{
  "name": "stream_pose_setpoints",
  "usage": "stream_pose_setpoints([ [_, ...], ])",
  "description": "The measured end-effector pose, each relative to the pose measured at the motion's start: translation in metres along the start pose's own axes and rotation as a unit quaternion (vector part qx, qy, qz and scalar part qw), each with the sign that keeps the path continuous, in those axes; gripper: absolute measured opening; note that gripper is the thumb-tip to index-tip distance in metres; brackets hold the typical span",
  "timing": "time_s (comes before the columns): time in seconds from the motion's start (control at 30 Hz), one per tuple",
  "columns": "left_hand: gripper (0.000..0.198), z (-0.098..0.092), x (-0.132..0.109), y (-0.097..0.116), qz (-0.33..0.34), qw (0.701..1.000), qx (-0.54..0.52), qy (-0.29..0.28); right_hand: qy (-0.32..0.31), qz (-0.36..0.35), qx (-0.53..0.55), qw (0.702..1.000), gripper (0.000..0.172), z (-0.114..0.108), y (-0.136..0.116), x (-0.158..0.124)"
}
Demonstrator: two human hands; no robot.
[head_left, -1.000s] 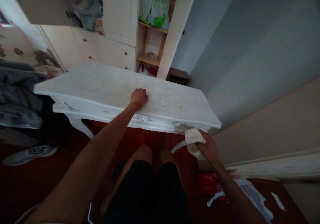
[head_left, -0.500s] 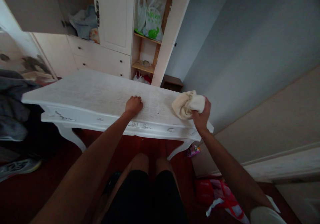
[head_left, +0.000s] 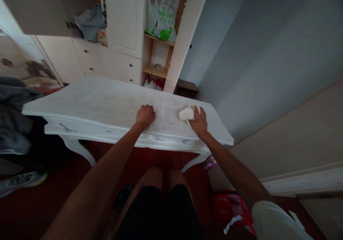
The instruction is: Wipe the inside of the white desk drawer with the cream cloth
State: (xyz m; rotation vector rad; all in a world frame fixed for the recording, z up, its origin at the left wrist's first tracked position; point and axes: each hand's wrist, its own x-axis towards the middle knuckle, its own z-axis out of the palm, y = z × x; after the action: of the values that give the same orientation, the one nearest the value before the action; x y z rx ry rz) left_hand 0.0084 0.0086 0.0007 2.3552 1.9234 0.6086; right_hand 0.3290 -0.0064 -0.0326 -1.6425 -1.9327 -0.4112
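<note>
The head-worn camera looks forward and down across the nearby white table [head_left: 93,97].

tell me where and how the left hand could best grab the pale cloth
Probably by the bunched left end of the pale cloth, coming from the left and slightly above: that lump sticks out past the fingers of the right hand, which cover the other end, and the left hand is on that side.

Green lettering [head_left: 166,16] on a white plastic bag [head_left: 162,26], faint print [head_left: 223,210] on a red bag [head_left: 220,201], neither legible.
</note>
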Motion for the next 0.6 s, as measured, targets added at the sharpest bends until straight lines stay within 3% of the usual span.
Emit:
stream_pose_setpoints([
  [0.23, 0.035, 0.0024, 0.0015, -0.0016, -0.003, 1.000, -0.003, 0.003, -0.024, -0.027, -0.010, 0.999, 0.074, -0.0028, -0.0014, -0.0044],
  [0.6, 0.033, 0.0031, 0.0058, -0.0064, -0.025, 0.999, -0.005, 0.020, -0.006, -0.028, 0.037, 0.999, 0.089, 0.0021, 0.0008, -0.0081],
])
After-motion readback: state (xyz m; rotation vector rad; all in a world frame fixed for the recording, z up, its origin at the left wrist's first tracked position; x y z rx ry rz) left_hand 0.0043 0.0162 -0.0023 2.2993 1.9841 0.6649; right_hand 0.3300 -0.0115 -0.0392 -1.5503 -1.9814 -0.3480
